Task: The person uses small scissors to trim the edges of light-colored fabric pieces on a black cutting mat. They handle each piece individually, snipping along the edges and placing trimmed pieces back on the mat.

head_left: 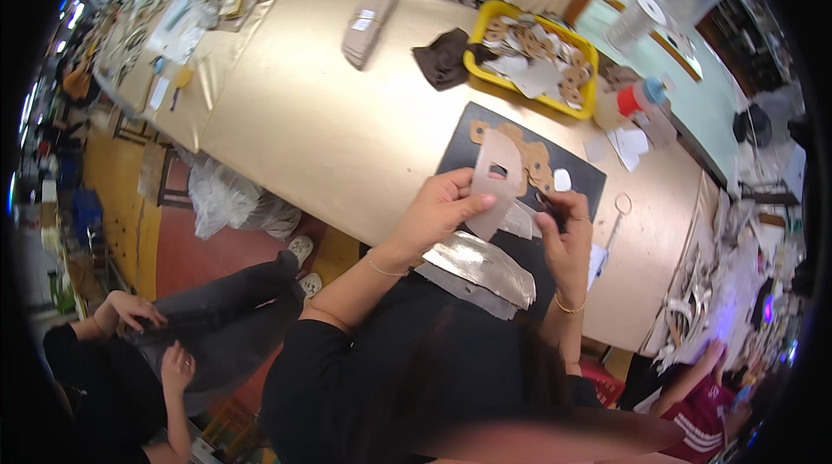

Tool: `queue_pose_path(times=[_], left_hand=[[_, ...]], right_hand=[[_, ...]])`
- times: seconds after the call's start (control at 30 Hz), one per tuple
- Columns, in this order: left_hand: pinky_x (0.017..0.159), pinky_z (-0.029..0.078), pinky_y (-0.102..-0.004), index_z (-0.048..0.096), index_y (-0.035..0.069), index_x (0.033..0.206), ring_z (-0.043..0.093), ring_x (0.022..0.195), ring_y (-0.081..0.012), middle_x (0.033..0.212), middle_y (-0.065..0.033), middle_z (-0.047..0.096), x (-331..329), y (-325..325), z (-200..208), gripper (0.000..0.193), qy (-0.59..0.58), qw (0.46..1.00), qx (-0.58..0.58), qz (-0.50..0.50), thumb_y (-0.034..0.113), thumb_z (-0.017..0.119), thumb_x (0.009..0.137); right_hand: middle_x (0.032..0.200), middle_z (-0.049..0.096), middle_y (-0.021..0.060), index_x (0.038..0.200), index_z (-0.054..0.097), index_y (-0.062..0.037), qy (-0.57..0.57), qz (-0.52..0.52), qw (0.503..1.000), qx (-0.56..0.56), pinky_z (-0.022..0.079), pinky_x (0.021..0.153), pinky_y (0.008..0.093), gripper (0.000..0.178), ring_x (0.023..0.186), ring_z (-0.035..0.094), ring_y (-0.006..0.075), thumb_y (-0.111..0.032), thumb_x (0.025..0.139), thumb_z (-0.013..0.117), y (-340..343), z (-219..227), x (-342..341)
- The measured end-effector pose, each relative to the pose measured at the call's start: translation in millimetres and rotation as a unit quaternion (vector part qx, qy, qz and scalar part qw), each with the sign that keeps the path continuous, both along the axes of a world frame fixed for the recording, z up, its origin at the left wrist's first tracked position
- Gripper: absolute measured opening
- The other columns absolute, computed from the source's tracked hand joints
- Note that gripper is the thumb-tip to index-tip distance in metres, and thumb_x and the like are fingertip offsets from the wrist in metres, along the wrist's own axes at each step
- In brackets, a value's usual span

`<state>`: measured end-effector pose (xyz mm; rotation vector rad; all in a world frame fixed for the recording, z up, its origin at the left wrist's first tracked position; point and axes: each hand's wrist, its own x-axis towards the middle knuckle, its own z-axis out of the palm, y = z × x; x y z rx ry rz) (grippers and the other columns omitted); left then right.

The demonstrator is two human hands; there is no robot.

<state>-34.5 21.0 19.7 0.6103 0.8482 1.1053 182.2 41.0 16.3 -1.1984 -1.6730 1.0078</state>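
My left hand [440, 209] pinches a flat, pale pinkish-beige cut piece [496, 154] between thumb and fingers, holding it upright above a dark mat [461, 136]. A small squarish hole shows in the piece. Just to its right, my right hand [568, 237] is closed, its fingertips around something small and dark that I cannot make out. Behind the held piece, several tan cut pieces with holes [538, 162] lie on the mat beside a small white piece [562, 179]. Shiny silvery sheets [487, 266] lie stacked at the table's near edge, close to my body.
A yellow basket [594, 91] full of cut scraps stands at the back, with a dark cloth [442, 58] beside it. Farther left lies a banded brown bundle [370, 29]. A bottle with a red band [631, 100] stands right. A co-worker's hands [134, 310] show at lower left.
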Motion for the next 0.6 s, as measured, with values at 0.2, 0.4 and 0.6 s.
queue_pose_path(times=[0.2,0.4,0.6], left_hand=[[0.080,0.052,-0.0233,0.061,-0.006,0.117,0.063,0.090,-0.0095,0.102,-0.0073,0.068,-3,0,10,0.029,0.094,0.994,0.006,-0.050,0.008,0.066,0.091],[0.074,0.051,-0.0230,0.062,-0.003,0.118,0.062,0.087,-0.0077,0.098,-0.0045,0.067,-4,-3,12,0.029,0.108,0.989,0.008,-0.097,0.010,0.065,0.092],[0.073,0.048,-0.0195,0.063,-0.005,0.114,0.060,0.086,-0.0052,0.098,-0.0029,0.066,-4,-4,12,0.029,0.090,0.992,0.012,-0.090,0.009,0.068,0.090]], right_hand=[[0.092,0.063,0.0082,0.097,0.065,-0.0009,-0.044,0.025,0.995,0.081,0.048,0.061,0.0249,0.027,0.073,0.060,0.0155,-0.008,0.076,0.080,1,16,-10],[0.089,0.065,0.0089,0.091,0.067,-0.0015,-0.059,0.045,0.992,0.105,0.049,0.055,0.0258,0.025,0.071,0.063,0.0171,-0.012,0.073,0.082,5,21,-12],[0.084,0.065,0.0073,0.088,0.067,-0.0018,-0.063,0.054,0.989,0.125,0.048,0.052,0.0254,0.023,0.062,0.061,0.0155,-0.011,0.072,0.082,2,17,-9]])
